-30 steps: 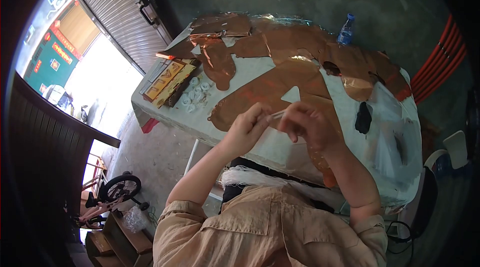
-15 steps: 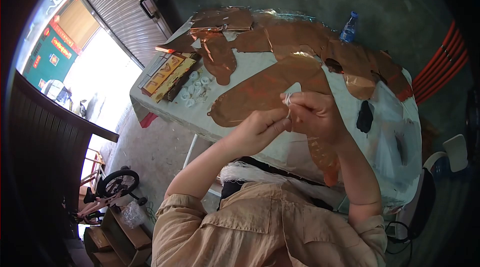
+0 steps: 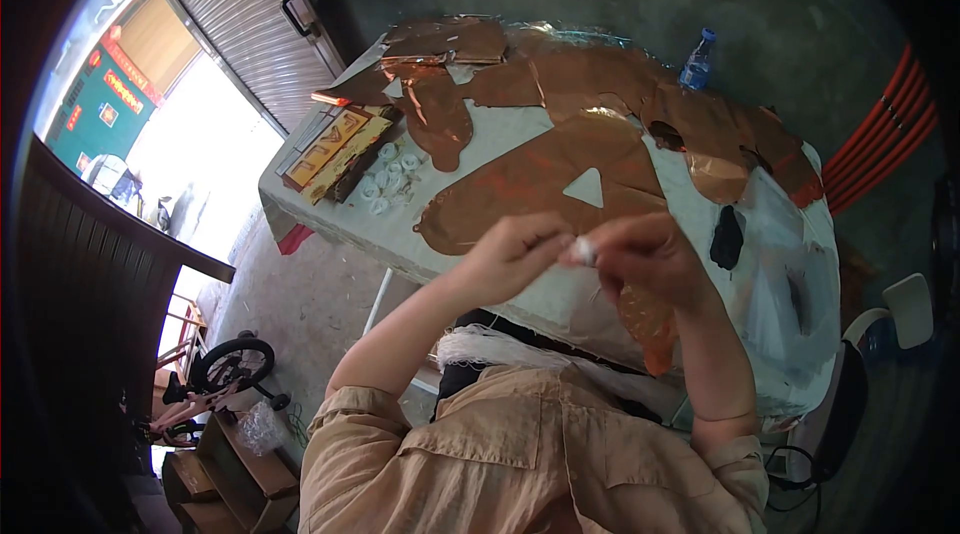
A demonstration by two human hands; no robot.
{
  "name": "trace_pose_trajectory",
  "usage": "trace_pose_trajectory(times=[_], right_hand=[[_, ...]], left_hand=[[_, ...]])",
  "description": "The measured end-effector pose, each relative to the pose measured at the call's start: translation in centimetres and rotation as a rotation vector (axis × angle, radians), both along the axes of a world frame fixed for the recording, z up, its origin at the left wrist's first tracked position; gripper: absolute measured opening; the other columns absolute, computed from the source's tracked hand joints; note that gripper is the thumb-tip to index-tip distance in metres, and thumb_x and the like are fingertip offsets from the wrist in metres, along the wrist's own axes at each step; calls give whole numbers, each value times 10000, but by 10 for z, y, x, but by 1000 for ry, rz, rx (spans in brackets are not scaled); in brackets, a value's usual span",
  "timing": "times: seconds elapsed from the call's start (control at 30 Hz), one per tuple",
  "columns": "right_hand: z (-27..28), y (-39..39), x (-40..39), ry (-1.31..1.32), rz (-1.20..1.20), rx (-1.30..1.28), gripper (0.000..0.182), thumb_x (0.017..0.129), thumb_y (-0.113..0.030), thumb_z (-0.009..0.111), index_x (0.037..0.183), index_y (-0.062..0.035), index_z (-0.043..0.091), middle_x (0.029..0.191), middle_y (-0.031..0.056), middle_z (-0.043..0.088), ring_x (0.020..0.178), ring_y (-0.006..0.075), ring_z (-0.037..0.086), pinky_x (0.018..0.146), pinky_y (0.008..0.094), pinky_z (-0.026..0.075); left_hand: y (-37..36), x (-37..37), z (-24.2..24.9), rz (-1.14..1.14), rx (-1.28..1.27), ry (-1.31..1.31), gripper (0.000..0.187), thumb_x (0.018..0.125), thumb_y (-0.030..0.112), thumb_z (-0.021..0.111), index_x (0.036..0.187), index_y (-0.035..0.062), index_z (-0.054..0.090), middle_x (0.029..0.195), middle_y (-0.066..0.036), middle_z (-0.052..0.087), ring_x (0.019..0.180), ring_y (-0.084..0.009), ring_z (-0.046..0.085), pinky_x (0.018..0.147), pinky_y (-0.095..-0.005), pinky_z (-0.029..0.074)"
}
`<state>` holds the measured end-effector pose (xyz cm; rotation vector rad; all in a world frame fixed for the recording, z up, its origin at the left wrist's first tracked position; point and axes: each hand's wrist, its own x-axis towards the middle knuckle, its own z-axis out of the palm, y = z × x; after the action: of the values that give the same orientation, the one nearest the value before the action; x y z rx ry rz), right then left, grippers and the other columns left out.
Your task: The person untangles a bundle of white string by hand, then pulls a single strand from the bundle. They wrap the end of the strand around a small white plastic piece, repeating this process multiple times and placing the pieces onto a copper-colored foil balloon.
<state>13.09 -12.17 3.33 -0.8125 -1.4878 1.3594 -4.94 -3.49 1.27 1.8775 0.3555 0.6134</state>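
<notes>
Over the near side of the table, my left hand (image 3: 520, 252) and my right hand (image 3: 650, 252) meet at the fingertips. Between the fingers of my right hand is a small white bundle of string (image 3: 583, 251), slightly blurred. My left thumb and fingers pinch together right beside it; whether they hold the string's end is hard to make out. Below the hands lies a large flat copper-coloured foil balloon (image 3: 540, 179) with a white triangle (image 3: 585, 188) on it. A narrow part of foil (image 3: 645, 329) shows under my right wrist. Several small white coils (image 3: 388, 182) lie to the left.
A yellow printed box (image 3: 335, 149) sits at the table's left end. More copper foil sheets (image 3: 600, 74) spread along the far side, near a blue-labelled bottle (image 3: 697, 61). At right are a black item (image 3: 727, 237) and clear plastic bags (image 3: 780, 284). White strands (image 3: 530, 349) hang at the near edge.
Both hands have come slightly lower and nearer to me. The string, looped over my right fingers before, is now a compact bundle at the fingertips. The white triangle is fully uncovered.
</notes>
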Motion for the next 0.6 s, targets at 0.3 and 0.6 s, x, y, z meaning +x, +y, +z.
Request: trace_pose_trajectory(times=[0.3,0.6], right_hand=[[-5,0,0,91,-65,-32,128,847,-76,542,914,-9,627,706,-1,596,544,29,495,476,177,400],[-21,6,2,115,-149,-80,140,862,-93,525,922,-19,628,735,18,623,501,32,479,443,184,393]], left_hand=[[-6,3,-6,-16,18,-29,170,886,146,474,833,2,548,707,-20,537,660,-87,475,591,-241,392],[-7,4,-15,-11,17,-12,177,903,156,456,863,5,539,735,-24,558,699,-77,485,619,-236,401]])
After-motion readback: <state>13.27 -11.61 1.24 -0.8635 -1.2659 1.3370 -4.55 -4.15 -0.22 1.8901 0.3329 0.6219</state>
